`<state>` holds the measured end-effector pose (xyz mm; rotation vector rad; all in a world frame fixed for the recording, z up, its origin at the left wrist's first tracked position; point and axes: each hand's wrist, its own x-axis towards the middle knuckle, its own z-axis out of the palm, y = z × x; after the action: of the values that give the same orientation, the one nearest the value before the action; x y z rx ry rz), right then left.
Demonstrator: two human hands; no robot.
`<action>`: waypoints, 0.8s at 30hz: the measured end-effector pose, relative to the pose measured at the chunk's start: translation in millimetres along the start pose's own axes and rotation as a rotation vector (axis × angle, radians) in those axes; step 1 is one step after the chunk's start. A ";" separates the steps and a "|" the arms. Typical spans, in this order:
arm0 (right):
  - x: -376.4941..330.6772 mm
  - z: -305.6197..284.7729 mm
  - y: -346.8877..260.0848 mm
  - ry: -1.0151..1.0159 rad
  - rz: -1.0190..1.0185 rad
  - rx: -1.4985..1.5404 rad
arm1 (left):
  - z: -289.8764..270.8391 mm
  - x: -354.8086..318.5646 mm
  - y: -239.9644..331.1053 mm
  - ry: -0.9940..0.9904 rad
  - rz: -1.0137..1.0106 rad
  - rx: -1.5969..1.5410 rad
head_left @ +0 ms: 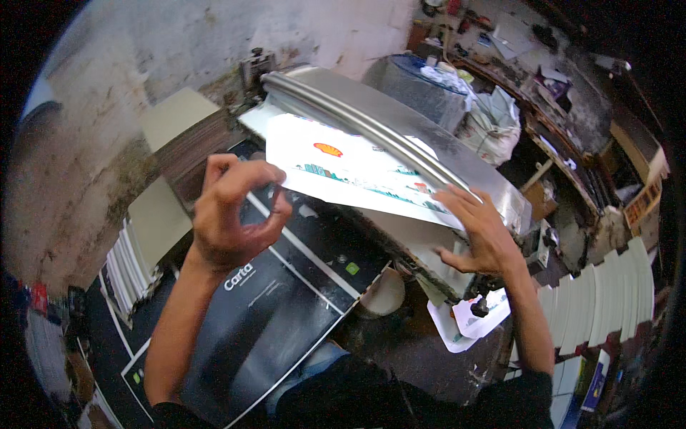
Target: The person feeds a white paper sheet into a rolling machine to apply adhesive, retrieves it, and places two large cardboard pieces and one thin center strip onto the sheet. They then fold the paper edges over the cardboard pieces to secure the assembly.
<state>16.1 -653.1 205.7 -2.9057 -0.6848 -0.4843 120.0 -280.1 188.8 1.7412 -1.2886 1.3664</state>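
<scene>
A white printed sheet (343, 175) with a red-and-yellow shell emblem and a coloured skyline lies under a long shiny metal roller (379, 132) on a machine. My left hand (239, 211) is curled at the sheet's near left corner, thumb and fingers closed on its edge. At the other end, my right hand (482, 229) rests its outstretched fingers on the sheet's right corner beside the roller. Its thumb stands apart, below the sheet's edge. The fingertips' exact contact there is slightly blurred.
A large black panel (286, 300) spreads in front of me. Stacks of pale sheets (161, 222) stand at left, and another stack (600, 300) at right. Printed pieces (464, 325) lie below my right hand. A blue-rimmed drum (421, 89) and white sack (493, 125) stand behind the machine.
</scene>
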 end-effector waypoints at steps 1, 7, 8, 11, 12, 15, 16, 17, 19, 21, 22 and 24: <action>-12.1 6.8 -0.6 0.085 0.022 0.004 | -7.7 -1.5 1.5 0.020 -0.024 0.001; -7.2 -23.9 -31.2 0.431 -0.018 0.087 | -108.2 13.1 45.4 -0.045 -0.283 0.247; -3.1 -25.2 -26.5 0.464 0.014 0.165 | -121.1 8.8 49.2 -0.022 -0.374 0.139; 20.7 -34.6 -21.1 0.524 0.042 0.341 | -167.6 6.1 78.4 0.035 -0.727 -0.070; 38.1 -39.4 -22.3 0.508 0.017 0.366 | -186.7 5.2 89.9 0.047 -0.864 -0.114; 112.0 -29.6 -93.6 0.263 -0.081 0.577 | -242.1 -14.8 110.8 -0.012 -1.137 -0.039; 132.9 -6.5 -93.2 0.162 -0.121 0.601 | -249.3 -24.3 112.4 -0.032 -1.228 -0.067; 150.6 18.9 -101.0 0.022 -0.139 0.628 | -255.5 -39.9 112.1 -0.082 -1.313 -0.046; 177.5 75.2 -122.8 -0.272 -0.155 0.749 | -255.8 -92.5 101.6 -0.158 -1.452 -0.045; 198.8 150.2 -140.1 -0.369 -0.204 0.723 | -260.4 -149.1 100.9 -0.165 -1.587 -0.024; 202.3 173.2 -156.9 -0.335 -0.235 0.689 | -263.2 -173.3 99.0 -0.160 -1.667 -0.018; 215.5 233.4 -169.7 -0.298 -0.282 0.688 | -266.2 -225.2 88.0 -0.159 -1.681 -0.009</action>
<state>187.3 -369.4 64.4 -2.2485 -1.0564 0.1561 -67.7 -6.7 49.5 1.9654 0.3389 0.1872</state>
